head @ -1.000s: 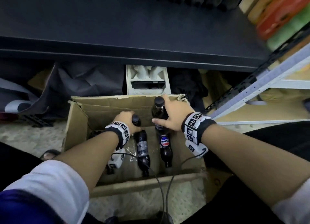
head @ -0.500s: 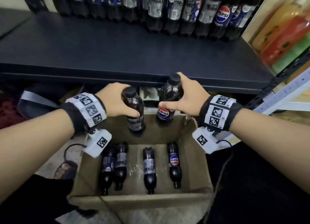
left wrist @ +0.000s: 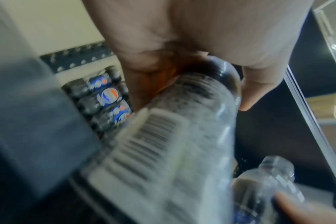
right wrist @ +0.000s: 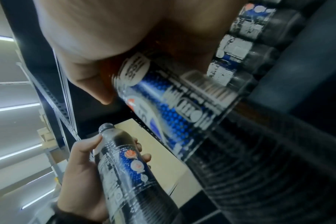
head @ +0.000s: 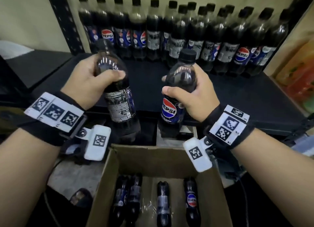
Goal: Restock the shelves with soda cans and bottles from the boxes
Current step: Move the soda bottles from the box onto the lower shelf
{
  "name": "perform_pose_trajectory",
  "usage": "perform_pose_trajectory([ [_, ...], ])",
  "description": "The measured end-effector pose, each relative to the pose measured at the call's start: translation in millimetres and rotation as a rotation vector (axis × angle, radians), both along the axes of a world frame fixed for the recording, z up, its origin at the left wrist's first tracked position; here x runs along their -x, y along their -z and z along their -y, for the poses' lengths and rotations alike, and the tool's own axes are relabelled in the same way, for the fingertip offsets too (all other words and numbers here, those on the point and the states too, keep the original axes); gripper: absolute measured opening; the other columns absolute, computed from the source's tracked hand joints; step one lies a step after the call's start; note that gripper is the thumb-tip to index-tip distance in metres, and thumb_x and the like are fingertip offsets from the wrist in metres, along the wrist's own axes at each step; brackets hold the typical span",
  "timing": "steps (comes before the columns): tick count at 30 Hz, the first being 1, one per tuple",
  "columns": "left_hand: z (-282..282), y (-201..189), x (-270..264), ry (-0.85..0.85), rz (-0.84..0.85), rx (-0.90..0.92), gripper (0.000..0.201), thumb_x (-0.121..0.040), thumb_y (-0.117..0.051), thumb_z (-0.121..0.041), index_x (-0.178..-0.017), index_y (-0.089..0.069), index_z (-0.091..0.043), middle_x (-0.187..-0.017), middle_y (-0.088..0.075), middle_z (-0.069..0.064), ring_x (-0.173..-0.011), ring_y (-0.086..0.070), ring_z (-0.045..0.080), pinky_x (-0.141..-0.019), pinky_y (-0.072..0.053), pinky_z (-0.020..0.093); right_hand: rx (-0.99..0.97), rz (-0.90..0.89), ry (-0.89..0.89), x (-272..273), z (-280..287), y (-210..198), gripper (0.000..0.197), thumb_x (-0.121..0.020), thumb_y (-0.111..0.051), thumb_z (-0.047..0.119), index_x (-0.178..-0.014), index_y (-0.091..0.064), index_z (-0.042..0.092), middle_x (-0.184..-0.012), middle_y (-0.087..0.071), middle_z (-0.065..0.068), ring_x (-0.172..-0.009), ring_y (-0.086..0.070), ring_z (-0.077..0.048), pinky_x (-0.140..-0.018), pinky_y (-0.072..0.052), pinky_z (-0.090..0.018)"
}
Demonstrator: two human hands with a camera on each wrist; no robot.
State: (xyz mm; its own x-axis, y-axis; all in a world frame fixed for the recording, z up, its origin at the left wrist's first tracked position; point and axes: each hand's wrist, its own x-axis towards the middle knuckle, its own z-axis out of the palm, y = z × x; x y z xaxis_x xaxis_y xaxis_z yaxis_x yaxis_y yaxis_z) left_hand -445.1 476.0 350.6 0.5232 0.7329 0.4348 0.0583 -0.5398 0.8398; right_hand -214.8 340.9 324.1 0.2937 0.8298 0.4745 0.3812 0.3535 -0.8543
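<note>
My left hand (head: 95, 80) grips the shoulder of a dark Pepsi bottle (head: 119, 106), label side showing a barcode (left wrist: 144, 136). My right hand (head: 192, 94) grips a second Pepsi bottle (head: 173, 111) by its upper body, cap up. Both bottles hang above the front edge of the dark shelf (head: 237, 97), near the open cardboard box (head: 108, 180). Several bottles (head: 163, 203) lie inside the box. A row of Pepsi bottles (head: 195, 44) stands at the back of the shelf. In the right wrist view the held bottle (right wrist: 173, 109) fills the middle, with my left hand's bottle (right wrist: 125, 166) lower left.
A black perforated upright (head: 64, 20) rises at the shelf's back left. Coloured drink packs (head: 299, 77) sit beyond the shelf's right end. A lower dark surface (head: 34, 66) lies to the left. Cables (head: 244, 197) hang from my wrists beside the box.
Both hands have lifted their bottles out of the box and up to shelf height. My view has tilted up, so the row of shelved bottles now shows.
</note>
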Motion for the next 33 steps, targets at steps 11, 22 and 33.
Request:
perform_pose_trajectory([
  [11, -7.2, -45.8, -9.1, -0.194, 0.096, -0.155, 0.02, -0.081, -0.072, -0.037, -0.097, -0.062, -0.031, -0.083, -0.068, -0.017, -0.078, -0.065, -0.004, -0.071, -0.049, 0.013, -0.267, 0.013, 0.101, 5.5, -54.8, -53.5, 0.041, -0.078, -0.08, 0.006, -0.108, -0.052, 0.014, -0.091, -0.062, 0.005, -0.081, -0.064, -0.004, -0.077, -0.053, -0.022],
  [22, -33.8, -13.1, -34.5, -0.258, 0.136, -0.249, 0.032, -0.091, -0.072, -0.032, -0.113, -0.056, -0.014, -0.093, -0.067, -0.015, -0.087, -0.066, -0.002, -0.08, -0.049, 0.015, -0.231, 0.064, 0.19, 5.0, -82.1, -39.3, 0.047, -0.085, -0.08, 0.039, -0.116, -0.054, 0.013, -0.101, -0.067, 0.011, -0.098, -0.068, -0.007, -0.092, -0.054, -0.031],
  [33, -46.2, -2.8, -64.0, -0.161, 0.095, -0.152, 0.054, -0.094, -0.067, -0.036, -0.133, -0.038, -0.012, -0.111, -0.066, -0.009, -0.103, -0.066, 0.004, -0.096, -0.053, 0.032, -0.089, 0.037, 0.164, 1.2, -92.3, -25.9, 0.041, -0.094, -0.068, 0.042, -0.12, -0.052, 0.014, -0.099, -0.069, 0.011, -0.093, -0.066, -0.001, -0.084, -0.05, -0.017],
])
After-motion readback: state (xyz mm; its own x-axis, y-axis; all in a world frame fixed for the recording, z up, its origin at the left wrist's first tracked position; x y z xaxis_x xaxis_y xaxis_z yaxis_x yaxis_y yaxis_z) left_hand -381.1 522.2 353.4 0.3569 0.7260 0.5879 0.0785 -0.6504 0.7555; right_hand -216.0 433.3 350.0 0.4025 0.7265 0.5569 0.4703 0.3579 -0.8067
